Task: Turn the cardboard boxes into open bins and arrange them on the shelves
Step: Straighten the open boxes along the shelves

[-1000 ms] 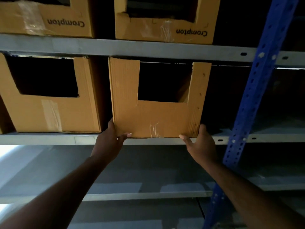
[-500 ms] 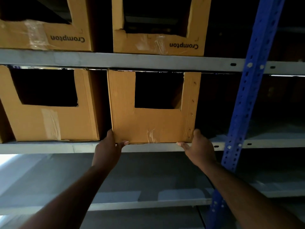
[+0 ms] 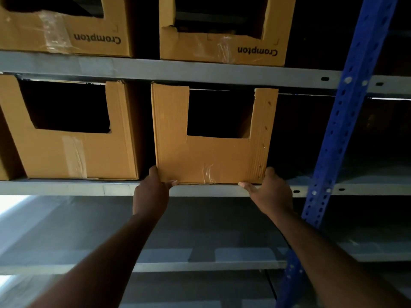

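A brown cardboard bin with a rectangular cut-out in its front stands on the grey metal shelf, right of a similar bin. My left hand grips its lower left corner, thumb on the front face. At the lower right corner my right hand holds on, fingers around the side. Two more cut bins marked "Crompton" upside down, one on the left and one on the right, sit on the shelf above.
A blue perforated upright rises just right of the held bin. Dark shelf space lies between the bin and the upright. A lower grey shelf runs beneath my arms.
The bin has slid back onto the shelf between the frames, with both hands still on its lower corners. The view has tilted slightly downward.
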`<state>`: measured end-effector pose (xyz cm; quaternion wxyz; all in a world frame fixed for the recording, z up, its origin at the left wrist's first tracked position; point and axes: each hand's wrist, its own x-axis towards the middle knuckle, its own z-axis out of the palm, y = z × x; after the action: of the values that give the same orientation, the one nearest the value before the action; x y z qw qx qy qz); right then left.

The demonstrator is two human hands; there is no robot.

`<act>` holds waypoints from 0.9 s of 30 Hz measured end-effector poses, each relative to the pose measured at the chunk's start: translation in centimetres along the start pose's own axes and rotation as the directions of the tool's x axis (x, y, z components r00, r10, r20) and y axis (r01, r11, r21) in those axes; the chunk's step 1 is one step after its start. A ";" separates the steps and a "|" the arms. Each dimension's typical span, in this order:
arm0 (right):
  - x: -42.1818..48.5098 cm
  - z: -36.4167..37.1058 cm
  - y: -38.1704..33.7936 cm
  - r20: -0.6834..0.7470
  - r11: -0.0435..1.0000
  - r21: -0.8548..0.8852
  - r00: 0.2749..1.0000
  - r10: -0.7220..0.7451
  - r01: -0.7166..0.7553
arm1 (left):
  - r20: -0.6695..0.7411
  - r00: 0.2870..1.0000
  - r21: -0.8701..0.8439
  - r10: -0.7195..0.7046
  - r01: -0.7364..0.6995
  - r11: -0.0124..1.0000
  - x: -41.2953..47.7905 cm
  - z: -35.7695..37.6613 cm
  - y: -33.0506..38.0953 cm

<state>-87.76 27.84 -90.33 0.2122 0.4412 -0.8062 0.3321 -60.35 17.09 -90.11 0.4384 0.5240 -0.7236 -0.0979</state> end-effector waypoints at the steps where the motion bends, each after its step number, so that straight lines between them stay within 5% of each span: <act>1: -0.1 0.1 -0.1 -0.008 1.000 -0.012 1.000 0.008 -0.009 | -0.001 1.000 -0.001 -0.009 0.009 1.000 0.0 -0.1 0.1; 27: -1.6 1.8 -1.3 -0.141 0.992 0.121 0.989 0.051 -0.034 | -0.061 0.992 -0.013 0.107 -0.108 0.994 0.2 -0.2 -1.6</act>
<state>-85.95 26.97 -92.11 0.2358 0.4107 -0.7770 0.4148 -59.14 16.32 -90.88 0.4689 0.4836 -0.7363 -0.0641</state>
